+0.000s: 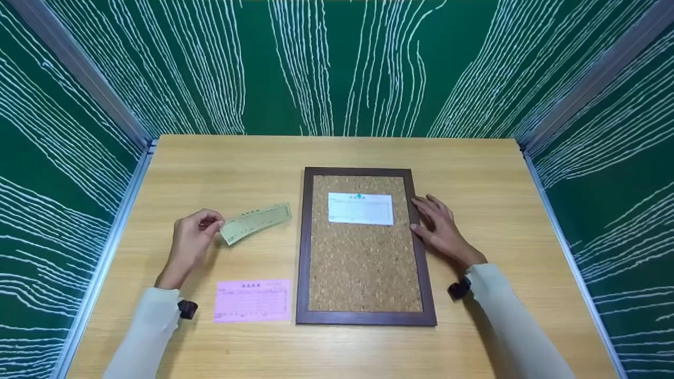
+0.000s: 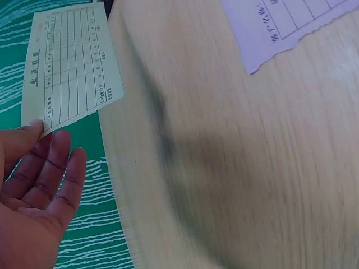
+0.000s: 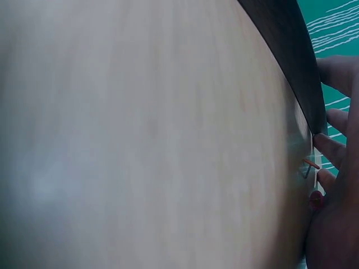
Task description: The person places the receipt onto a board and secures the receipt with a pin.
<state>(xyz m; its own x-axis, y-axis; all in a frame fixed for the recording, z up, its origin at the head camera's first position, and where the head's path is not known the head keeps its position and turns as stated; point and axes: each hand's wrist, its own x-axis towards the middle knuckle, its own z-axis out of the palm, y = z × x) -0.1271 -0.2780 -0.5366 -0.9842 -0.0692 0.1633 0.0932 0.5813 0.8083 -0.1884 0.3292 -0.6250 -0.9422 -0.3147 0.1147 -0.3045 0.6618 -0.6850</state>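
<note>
Yellow slip (image 1: 256, 222) pinched by L hand (image 1: 192, 239); R hand (image 1: 441, 229) flat at corkboard (image 1: 363, 263) edge, pink slip (image 1: 253, 300) nearby.

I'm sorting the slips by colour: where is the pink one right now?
In the head view the pink slip lies flat on the table, near the front edge, just left of the cork board and below the left hand.

Tabletop (image 1: 474, 163) bare along far edge and right of cork board (image 1: 363, 263), green walls (image 1: 63, 173) box in left, right, back, pink slip (image 1: 253, 300) flat at near left, cork board's raised frame mid-table, right hand (image 1: 439, 226) against its right edge, board's lower half bare
</note>
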